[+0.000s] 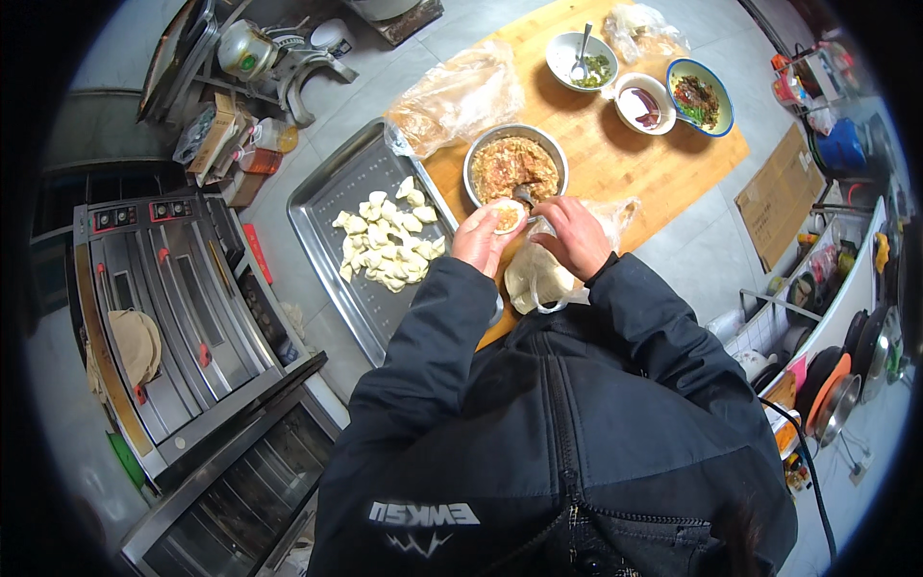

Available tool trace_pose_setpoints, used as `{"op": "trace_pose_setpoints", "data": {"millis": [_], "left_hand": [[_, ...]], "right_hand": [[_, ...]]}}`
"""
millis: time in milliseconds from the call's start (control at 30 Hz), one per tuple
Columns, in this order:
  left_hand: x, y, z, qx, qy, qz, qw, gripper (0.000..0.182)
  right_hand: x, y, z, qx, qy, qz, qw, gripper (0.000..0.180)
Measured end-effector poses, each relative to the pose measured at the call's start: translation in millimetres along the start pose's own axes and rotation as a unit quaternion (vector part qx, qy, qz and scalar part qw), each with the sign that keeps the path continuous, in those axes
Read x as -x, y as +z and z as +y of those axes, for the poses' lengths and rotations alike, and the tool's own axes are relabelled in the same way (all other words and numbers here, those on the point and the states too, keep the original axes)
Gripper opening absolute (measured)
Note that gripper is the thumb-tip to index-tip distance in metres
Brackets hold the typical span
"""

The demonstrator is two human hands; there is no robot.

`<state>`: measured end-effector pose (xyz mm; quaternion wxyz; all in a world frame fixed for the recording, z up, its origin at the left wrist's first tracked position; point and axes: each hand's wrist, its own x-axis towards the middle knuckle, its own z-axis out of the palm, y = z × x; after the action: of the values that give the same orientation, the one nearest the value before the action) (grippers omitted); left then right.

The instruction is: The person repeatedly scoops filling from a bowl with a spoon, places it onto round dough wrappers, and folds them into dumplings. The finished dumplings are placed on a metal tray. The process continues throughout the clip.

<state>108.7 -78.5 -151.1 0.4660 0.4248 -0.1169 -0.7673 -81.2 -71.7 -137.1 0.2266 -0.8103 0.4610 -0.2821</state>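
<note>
My left hand point(482, 239) holds a dumpling wrapper point(508, 216) with filling on it, at the near rim of a steel bowl point(566, 162) of minced filling point(513, 167). My right hand point(575, 232) is just right of the wrapper, its fingers bent near a metal spoon point(524, 193) that rests in the filling; whether they touch its handle is not plain. Below the hands a clear plastic bag point(551, 296) holds a pale stack of wrappers or dough point(532, 280). Folded dumplings point(393, 252) lie heaped on a metal tray point(317, 216) to the left.
On the wooden table point(598, 169) stand a bowl of chopped greens with a spoon point(594, 71), a cup of dark sauce point(640, 107) and a blue-rimmed bowl of seasonings point(699, 97). A plastic bag point(469, 94) lies beyond the tray. A steel deck oven point(180, 303) is at left, a shelf rack point(815, 303) at right.
</note>
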Motion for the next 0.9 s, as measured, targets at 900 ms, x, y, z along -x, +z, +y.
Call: {"op": "trace_pose_setpoints", "data": {"millis": [900], "left_hand": [[39.6,33.8,8.0,-0.174,0.070,-0.048,0.981,0.024]], "right_hand": [[-4.6,-15.5,-19.9,-0.531,0.295,0.012,0.795,0.024]]}}
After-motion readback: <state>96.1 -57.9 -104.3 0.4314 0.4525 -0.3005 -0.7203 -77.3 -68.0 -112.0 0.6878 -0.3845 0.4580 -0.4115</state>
